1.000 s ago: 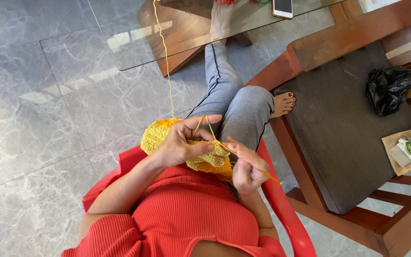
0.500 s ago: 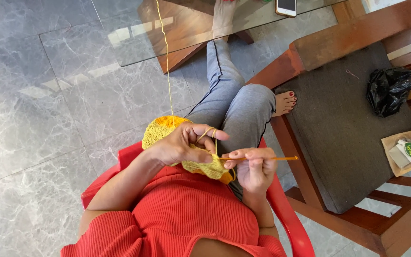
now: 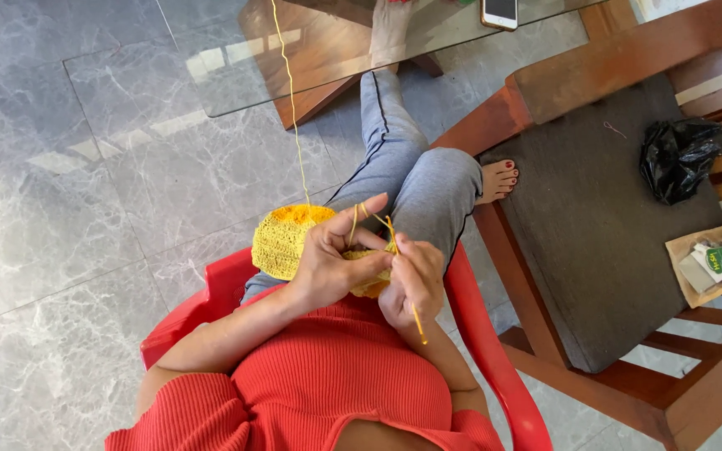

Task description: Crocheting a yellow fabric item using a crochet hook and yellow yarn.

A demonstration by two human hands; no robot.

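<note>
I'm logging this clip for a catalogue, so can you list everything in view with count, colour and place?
crochet piece: one, yellow, on the lap, in the left hand
yarn strand: one, yellow, running up from the piece toward the table
crochet hook: one, orange-yellow, in the right hand
plastic chair: one, red, under the person
glass table: one, clear top on a wooden base, ahead
phone: one, on the table's top edge
wooden seat: one, grey cushion, to the right
plastic bag: one, black, on the cushion
packet: one, brown, at the seat's right edge
left hand: holds the piece
right hand: grips the hook
</note>
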